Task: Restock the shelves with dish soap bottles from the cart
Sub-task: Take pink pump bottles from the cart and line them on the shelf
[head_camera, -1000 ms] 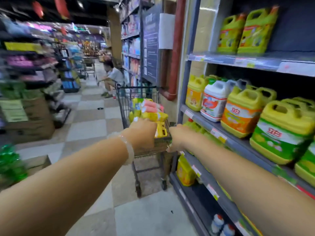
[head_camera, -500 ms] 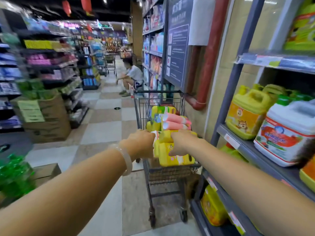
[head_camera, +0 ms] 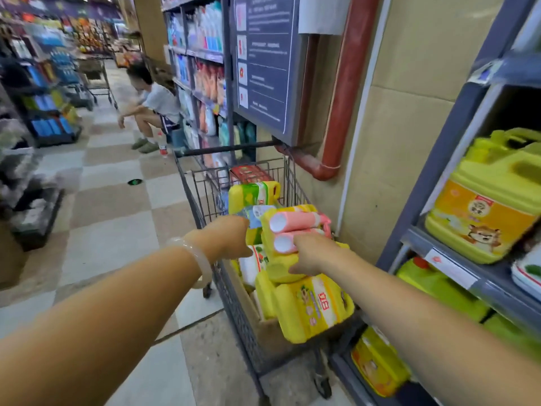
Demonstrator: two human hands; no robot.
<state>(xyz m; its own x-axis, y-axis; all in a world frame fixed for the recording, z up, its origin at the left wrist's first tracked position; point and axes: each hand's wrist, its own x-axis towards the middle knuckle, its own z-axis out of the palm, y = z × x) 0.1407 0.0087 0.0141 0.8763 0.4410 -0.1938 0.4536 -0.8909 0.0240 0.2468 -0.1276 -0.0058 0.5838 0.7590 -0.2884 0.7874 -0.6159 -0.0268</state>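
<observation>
Both hands reach into the full cart

The yellow soap jug hangs over the cart edge and could tip out if bumped. The right hand rests on the jug above it, fingers curled; the left hand is beside it, fingers hidden.

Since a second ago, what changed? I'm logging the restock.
The right hand left the cart's edge and now rests on the yellow dish soap bottles in the cart. The left hand stayed over the load.
</observation>
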